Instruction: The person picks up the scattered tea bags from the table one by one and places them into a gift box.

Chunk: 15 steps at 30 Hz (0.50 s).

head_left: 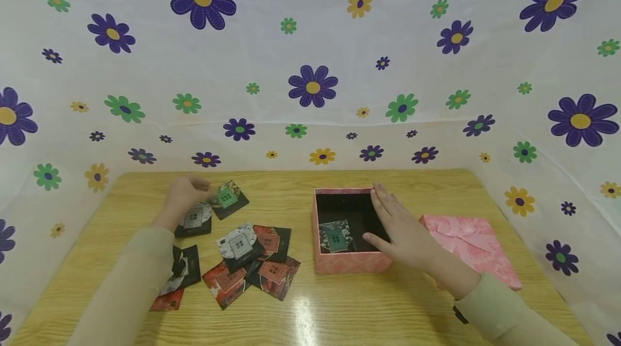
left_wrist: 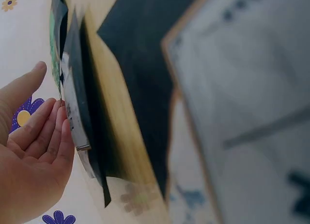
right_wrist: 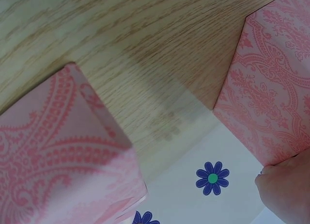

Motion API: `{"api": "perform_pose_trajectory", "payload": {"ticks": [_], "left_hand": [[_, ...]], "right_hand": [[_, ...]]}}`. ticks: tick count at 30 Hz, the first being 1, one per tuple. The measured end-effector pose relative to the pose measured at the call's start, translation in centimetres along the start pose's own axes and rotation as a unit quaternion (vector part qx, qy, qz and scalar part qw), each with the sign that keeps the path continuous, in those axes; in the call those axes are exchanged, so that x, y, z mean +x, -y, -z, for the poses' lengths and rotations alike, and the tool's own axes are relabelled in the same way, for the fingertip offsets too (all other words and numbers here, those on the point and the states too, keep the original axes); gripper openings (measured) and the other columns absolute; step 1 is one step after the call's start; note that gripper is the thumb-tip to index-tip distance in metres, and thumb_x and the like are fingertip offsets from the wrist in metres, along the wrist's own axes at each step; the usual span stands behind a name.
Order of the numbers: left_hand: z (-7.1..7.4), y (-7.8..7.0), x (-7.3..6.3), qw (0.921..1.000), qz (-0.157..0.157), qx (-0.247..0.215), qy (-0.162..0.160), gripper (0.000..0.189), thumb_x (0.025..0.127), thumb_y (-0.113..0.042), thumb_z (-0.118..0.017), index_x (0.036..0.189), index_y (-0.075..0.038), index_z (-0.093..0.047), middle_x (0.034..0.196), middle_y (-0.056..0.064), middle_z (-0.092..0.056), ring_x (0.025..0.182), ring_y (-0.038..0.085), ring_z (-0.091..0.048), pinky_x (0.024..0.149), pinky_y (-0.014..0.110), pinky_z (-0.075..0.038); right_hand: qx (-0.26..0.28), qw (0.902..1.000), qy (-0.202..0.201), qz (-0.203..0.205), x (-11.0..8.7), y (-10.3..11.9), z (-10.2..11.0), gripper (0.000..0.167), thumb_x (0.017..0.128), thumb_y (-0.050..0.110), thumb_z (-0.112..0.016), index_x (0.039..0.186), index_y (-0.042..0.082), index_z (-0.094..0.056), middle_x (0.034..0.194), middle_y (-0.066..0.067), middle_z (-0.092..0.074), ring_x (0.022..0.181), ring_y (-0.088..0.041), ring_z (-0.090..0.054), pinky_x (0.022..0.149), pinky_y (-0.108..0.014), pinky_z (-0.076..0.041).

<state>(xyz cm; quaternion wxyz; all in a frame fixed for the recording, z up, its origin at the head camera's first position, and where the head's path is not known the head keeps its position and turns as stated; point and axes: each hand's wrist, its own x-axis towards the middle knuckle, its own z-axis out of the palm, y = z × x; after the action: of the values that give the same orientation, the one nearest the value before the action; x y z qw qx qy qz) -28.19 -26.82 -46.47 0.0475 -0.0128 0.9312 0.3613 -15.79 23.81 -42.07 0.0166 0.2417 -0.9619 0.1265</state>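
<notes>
My left hand [head_left: 186,195] is at the far left of the table, above a grey-and-black flat packet [head_left: 195,218] and beside a green-labelled packet [head_left: 227,195]. In the left wrist view the thumb stands apart from the loosely bent fingers, whose tips are at the packets' edges; nothing is pinched. My right hand [head_left: 405,230] rests on the right rim of an open pink box [head_left: 351,264], fingers stretched along it and thumb over the inside. One green-labelled packet [head_left: 336,236] lies in the box's dark interior.
Several red and grey packets [head_left: 228,281] overlap left of the box. More packets [head_left: 186,268] lie partly behind my left sleeve. A pink lid with a bow [head_left: 468,243] lies right of the box. Flowered cloth [head_left: 310,125] rises behind the table.
</notes>
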Motion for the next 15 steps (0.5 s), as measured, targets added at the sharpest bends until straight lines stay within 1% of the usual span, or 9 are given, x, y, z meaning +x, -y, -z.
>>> {"api": "perform_pose_trajectory", "payload": {"ticks": [5,8,11,15], "left_hand": [[-0.54,0.25,0.08,0.9997,-0.025,0.008,-0.002,0.047,0.095,-0.021,-0.08,0.129,0.009,-0.069,0.127,0.032,-0.071,0.115,0.047,-0.068,0.102,0.059,-0.056],[-0.76,0.37,0.16,0.9995,-0.031,0.012,0.001,0.045,0.094,-0.019,-0.08,0.128,0.009,-0.07,0.126,0.031,-0.071,0.114,0.046,-0.068,0.1,0.059,-0.056],[-0.89,0.35,0.19,0.9993,-0.032,0.021,0.004,0.043,0.094,-0.019,-0.079,0.127,0.008,-0.071,0.125,0.031,-0.072,0.114,0.046,-0.068,0.1,0.059,-0.056],[-0.95,0.18,0.25,0.9994,-0.025,0.024,0.005,0.04,0.094,-0.019,-0.079,0.123,0.007,-0.072,0.123,0.031,-0.072,0.113,0.046,-0.067,0.099,0.059,-0.055]], "right_hand": [[0.0,1.0,0.002,-0.002,0.02,-0.02,-0.06,0.094,0.105,0.047,-0.063,0.168,-0.004,-0.014,0.178,-0.022,-0.01,0.165,-0.043,-0.015,0.131,-0.062,-0.021],[0.0,0.9999,0.01,-0.008,0.03,-0.01,-0.07,0.095,0.105,0.047,-0.063,0.168,-0.004,-0.013,0.179,-0.021,-0.008,0.165,-0.043,-0.014,0.132,-0.061,-0.02],[0.004,0.9997,0.018,-0.017,0.05,0.03,-0.04,0.096,0.104,0.046,-0.064,0.168,-0.002,-0.012,0.18,-0.018,-0.005,0.166,-0.041,-0.012,0.133,-0.061,-0.019],[0.005,0.9996,0.019,-0.018,0.03,0.1,0.02,0.096,0.104,0.047,-0.063,0.169,-0.002,-0.011,0.18,-0.018,-0.005,0.166,-0.041,-0.012,0.133,-0.061,-0.019]]}}
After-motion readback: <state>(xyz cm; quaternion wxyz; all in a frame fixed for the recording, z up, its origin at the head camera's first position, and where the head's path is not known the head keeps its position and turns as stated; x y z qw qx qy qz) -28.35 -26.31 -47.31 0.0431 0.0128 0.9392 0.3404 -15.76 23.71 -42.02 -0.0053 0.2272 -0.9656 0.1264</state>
